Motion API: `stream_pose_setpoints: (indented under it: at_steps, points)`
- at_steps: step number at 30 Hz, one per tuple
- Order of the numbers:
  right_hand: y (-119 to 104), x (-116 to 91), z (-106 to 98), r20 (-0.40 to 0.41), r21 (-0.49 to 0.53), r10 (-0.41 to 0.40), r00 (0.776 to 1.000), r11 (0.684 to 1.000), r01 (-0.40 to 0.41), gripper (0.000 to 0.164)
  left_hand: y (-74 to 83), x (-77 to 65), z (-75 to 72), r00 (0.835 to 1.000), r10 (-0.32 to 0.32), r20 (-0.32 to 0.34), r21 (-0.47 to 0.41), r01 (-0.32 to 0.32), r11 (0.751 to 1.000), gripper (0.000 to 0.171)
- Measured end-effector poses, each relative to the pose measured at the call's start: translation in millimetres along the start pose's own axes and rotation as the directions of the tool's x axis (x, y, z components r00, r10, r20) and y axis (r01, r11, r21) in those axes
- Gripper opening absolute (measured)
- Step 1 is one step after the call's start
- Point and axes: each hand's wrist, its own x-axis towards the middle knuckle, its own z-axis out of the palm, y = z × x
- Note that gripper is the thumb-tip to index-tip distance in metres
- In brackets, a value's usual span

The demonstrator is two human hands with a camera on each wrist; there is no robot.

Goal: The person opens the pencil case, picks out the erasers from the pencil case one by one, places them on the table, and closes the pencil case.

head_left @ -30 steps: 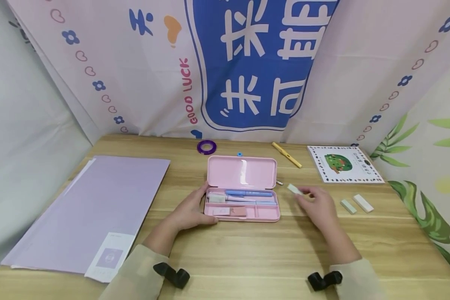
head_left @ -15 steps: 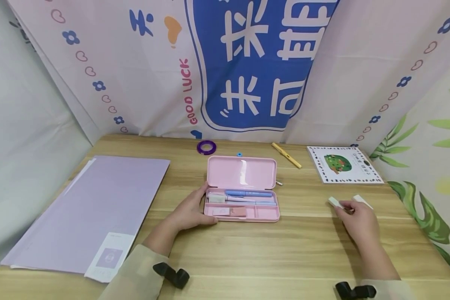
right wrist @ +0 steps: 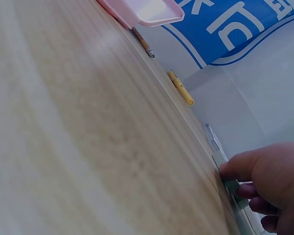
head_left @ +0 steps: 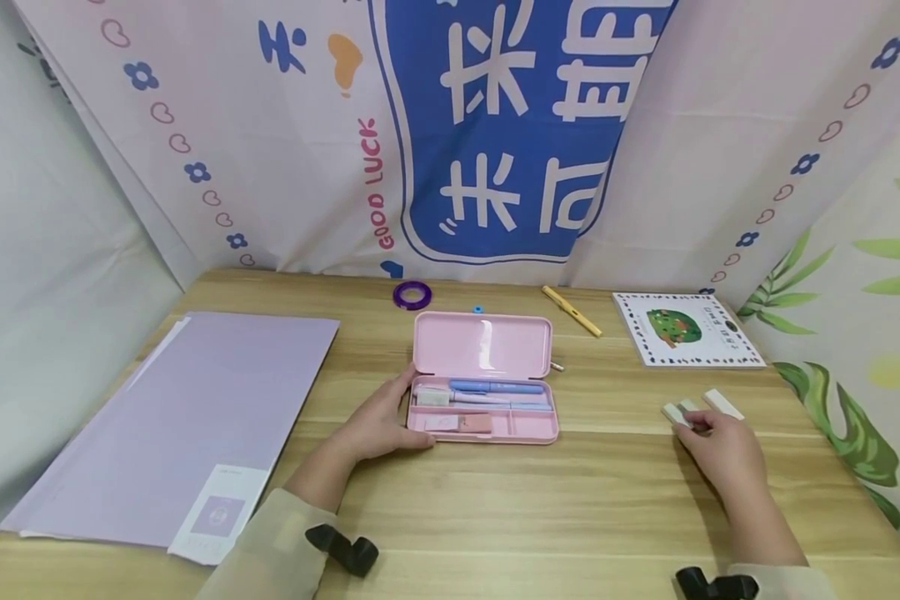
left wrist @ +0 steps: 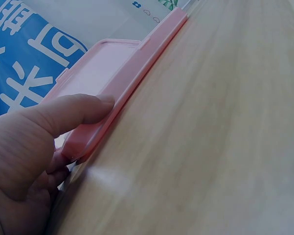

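Observation:
An open pink pencil case [head_left: 525, 346] stands mid-table in the head view, lid raised. Blue pens [head_left: 498, 387] lie in its rear compartment, and a pink-and-white eraser [head_left: 475, 423] in the front one. My left hand [head_left: 378, 423] grips its left end, thumb on the front wall [left wrist: 115, 90]. On the right, my right hand [head_left: 729, 450] holds a pale green eraser [head_left: 673, 413] between thumb and fingers, down on the table. A second green eraser [head_left: 688, 406] is right beside it, partly covered by my fingers. A white eraser [head_left: 723, 403] lies just past them.
A purple folder [head_left: 195, 408] covers the table's left part. Toward the back are a purple ring of tape [head_left: 412, 295], a yellow pen [head_left: 572, 311] and a white booklet [head_left: 686, 330]. A pencil end [head_left: 557, 367] pokes out behind the case.
My right hand has carried the pale green eraser from near the case rightward, and down beside the other green eraser. My left hand has stayed on the pencil case.

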Motion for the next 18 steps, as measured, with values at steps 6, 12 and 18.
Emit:
stream_pose_setpoints:
  at_steps: [6,12,18]
  points:
    - [-4.6,-1.1,1.8,-0.074,0.010,-0.039,0.996,0.999,0.039,0.049,-0.6,0.8,-0.4,1.000,0.007,0.003,0.011,-0.007,1.000,0.121]
    - [-30.5,0.4,13.5,-0.121,0.089,-0.138,0.983,0.985,0.149,0.045,-1.2,1.3,-1.5,1.000,0.007,0.007,0.013,-0.007,1.000,0.121]
    - [-74.1,5.3,41.5,-0.090,0.159,-0.275,0.957,0.945,0.286,0.039,-0.8,0.5,-1.1,1.000,0.004,0.007,0.015,-0.004,1.000,0.121]
